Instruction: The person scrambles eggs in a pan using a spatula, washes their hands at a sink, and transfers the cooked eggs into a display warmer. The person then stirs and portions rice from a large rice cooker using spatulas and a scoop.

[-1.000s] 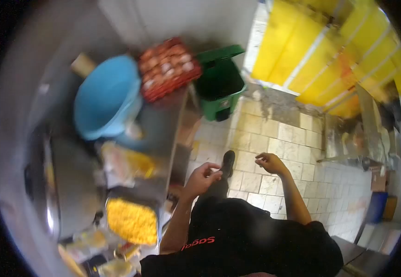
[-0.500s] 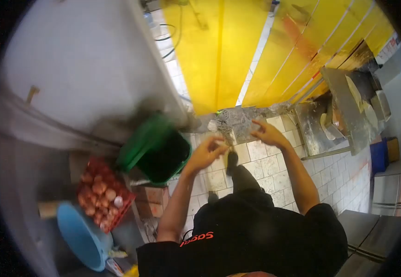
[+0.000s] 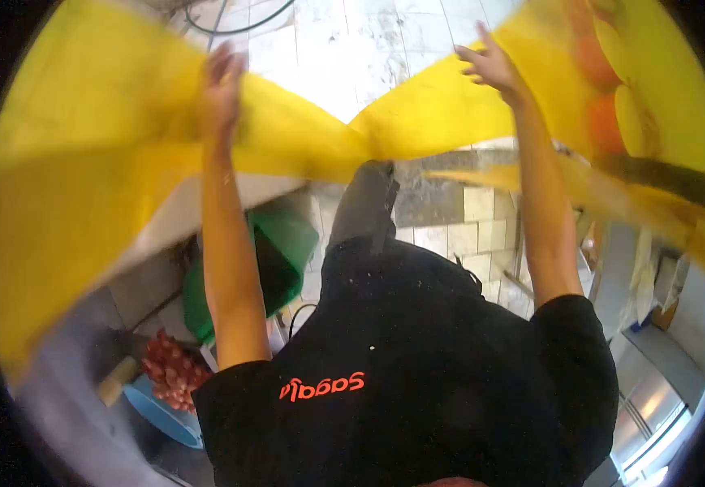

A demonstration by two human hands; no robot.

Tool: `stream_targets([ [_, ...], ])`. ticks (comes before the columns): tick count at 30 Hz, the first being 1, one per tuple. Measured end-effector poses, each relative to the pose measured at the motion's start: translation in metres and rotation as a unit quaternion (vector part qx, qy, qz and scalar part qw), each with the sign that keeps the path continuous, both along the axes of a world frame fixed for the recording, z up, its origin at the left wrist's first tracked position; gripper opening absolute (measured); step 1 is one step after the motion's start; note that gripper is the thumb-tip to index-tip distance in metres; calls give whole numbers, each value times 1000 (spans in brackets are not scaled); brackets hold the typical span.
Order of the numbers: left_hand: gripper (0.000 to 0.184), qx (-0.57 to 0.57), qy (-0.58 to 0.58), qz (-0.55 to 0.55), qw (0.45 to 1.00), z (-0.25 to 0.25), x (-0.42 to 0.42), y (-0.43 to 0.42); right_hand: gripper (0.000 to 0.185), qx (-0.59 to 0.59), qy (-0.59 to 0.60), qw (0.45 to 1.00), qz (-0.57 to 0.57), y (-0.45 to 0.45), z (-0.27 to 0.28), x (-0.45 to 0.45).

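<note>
While both arms stretch forward past a black T-shirt (image 3: 417, 365), a blue basin (image 3: 161, 414) lies near left beside reddish round produce (image 3: 175, 369), too blurred to name, with a green bin (image 3: 297, 239) farther on. Beyond, a yellow plastic curtain (image 3: 303, 130) spans left and right, parted in a V. At its left side the left hand (image 3: 222, 97) is blurred; I cannot tell whether the fingers grip. On the right, the right hand (image 3: 494, 66) has its fingers spread, visibly holding nothing. If unheld, a panel could swing back against the arms; the far dark hose (image 3: 235, 32) might snag a foot.
</note>
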State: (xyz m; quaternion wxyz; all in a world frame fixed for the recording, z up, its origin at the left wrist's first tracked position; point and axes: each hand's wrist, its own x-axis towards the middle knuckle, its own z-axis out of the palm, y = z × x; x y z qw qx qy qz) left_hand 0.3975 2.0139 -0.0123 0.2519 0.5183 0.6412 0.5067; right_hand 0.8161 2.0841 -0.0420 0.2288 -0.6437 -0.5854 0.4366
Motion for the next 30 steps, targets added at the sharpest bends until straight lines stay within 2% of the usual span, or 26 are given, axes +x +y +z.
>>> stream_targets([
  [2, 42, 78, -162, 53, 982, -3, -43, 42, 93, 31, 35, 999, -18, 47, -6, 56],
  [4, 48, 139, -111, 103, 979, -1, -56, 67, 90, 35, 27, 996, -77, 71, 7, 98],
  [6, 54, 168, -135, 158, 964, -13, -83, 100, 89, 50, 17, 989, -139, 99, 0, 148],
  [8, 53, 110, -180, 264, 941, -18, -89, 147, 89, 15, 10, 967, -254, 121, 9, 172],
  [10, 51, 57, -210, 292, 931, -32, -91, 200, 88, -10, 11, 940, -341, 133, -14, 211],
  [11, 50, 32, -224, 305, 925, -32, -89, 214, 53, -19, 35, 916, -399, 124, -50, 249],
  [12, 49, 5, -232, 285, 930, -34, -79, 242, 33, -52, 40, 902, -427, 128, -69, 262],
  [13, 49, -15, -242, 262, 934, -35, -67, 276, 25, -85, 45, 885, -456, 133, -86, 273],
  [14, 48, -33, -249, 238, 938, -34, -55, 308, 28, -142, 34, 880, -453, 134, -90, 267],
  [16, 50, -58, -244, 193, 949, -34, -36, 371, 27, -181, -71, 908, -371, 127, -160, 310],
  [20, 51, -116, -140, 148, 972, -61, -28, 513, 21, -272, 13, 860, -432, 263, -189, 243],
  [22, 54, -171, -47, 123, 977, -111, -45, 567, 24, -308, 39, 848, -429, 360, -210, 207],
  [24, 55, -243, 38, 154, 957, -183, -68, 607, 29, -316, 39, 875, -364, 474, -217, 159],
  [25, 55, -339, -51, 141, 929, -188, -70, 616, 31, -310, 22, 900, -305, 539, -220, 129],
  [26, 53, -420, -45, 126, 898, -232, -86, 617, 32, -299, 9, 922, -248, 608, -217, 94],
  [30, 44, -569, -203, 88, 792, -260, -104, 606, 42, -220, -37, 973, -57, 868, -138, -60],
])
